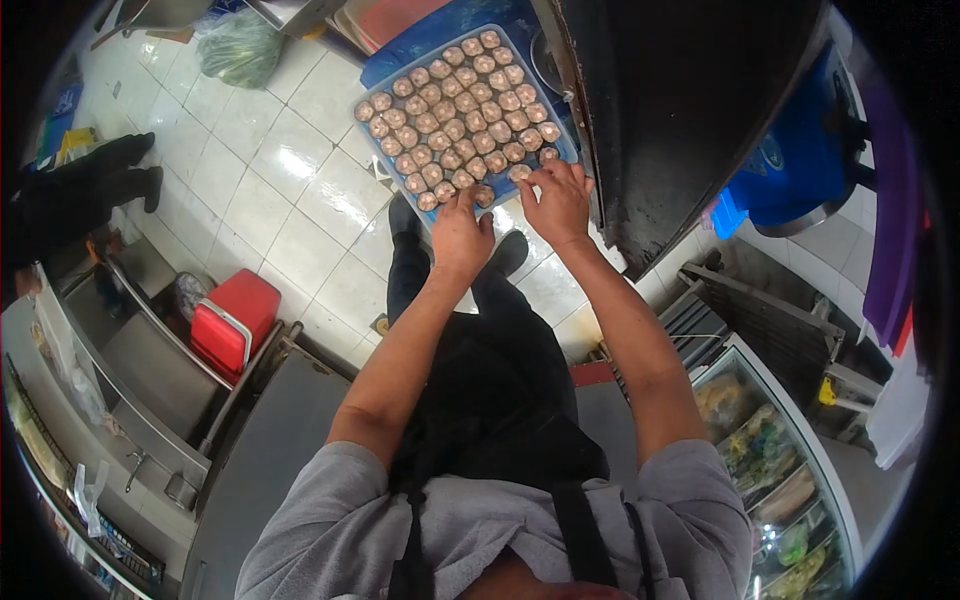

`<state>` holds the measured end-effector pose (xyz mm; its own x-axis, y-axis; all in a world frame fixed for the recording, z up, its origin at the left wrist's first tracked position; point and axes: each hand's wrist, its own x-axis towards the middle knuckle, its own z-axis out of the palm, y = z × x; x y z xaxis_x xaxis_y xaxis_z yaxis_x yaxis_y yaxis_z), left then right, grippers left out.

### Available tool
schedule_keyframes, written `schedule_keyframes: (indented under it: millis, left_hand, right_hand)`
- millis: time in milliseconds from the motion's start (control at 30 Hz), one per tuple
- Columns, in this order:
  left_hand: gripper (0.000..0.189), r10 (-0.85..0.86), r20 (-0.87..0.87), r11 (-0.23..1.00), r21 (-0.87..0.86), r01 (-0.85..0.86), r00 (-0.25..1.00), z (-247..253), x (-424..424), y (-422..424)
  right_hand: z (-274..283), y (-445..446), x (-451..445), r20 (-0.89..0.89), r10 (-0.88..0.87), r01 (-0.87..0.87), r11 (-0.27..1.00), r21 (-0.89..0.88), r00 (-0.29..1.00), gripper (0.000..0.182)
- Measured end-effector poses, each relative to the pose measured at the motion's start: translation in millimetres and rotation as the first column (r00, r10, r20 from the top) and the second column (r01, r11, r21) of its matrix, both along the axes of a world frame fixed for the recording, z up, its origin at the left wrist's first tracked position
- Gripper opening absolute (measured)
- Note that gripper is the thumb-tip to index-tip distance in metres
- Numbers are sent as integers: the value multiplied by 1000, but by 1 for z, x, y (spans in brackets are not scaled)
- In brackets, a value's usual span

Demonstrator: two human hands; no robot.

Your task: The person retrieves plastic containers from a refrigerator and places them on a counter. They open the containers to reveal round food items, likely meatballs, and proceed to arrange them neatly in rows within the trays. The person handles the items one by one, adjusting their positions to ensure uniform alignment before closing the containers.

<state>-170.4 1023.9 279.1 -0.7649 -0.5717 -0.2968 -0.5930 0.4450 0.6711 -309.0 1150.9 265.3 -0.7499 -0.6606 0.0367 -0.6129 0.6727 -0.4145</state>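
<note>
A shallow blue plastic tray (500, 182) stands before me, filled with rows of small round, seaweed-dark-sided pieces topped with pale bits (455, 109). At its near edge my left hand (460, 234) has its fingertips at one piece (484, 196); whether they grip it cannot be told. My right hand (559, 202) is over the near right corner, its fingers bent beside another piece (519, 173) and just below one more (548, 155). Bare blue tray bottom shows between the hands.
A dark panel (675, 112) rises close at the right of the tray. A red cooler box (234, 322) and steel sinks are at the left. A tied plastic bag (240, 49) lies on the tiled floor. Another person's dark-clad legs (90, 187) show far left. A glass-topped freezer (795, 465) stands at the lower right.
</note>
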Motion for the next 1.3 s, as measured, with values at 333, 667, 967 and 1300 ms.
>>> schedule_keyframes:
  millis: [333,667,967,1300]
  left_hand:
    - [65,9,162,995,101,-25,987,-9,-29,21]
    - [71,33,127,968,243,-63,991,-21,-49,30]
    - [71,-116,57,976,191,103,992,-55,-60,28]
    - [29,211,-867,971,239,6,451,340,-122,-15]
  right_hand:
    - [3,0,-14,43,-108,105,991,85,993,40]
    - [62,63,11,352,-110,112,994,16,930,47]
    - [316,267,-15,350,-334,74,807,586,875,41]
    - [579,218,-129,-269,-320,230,920,-318,908,33]
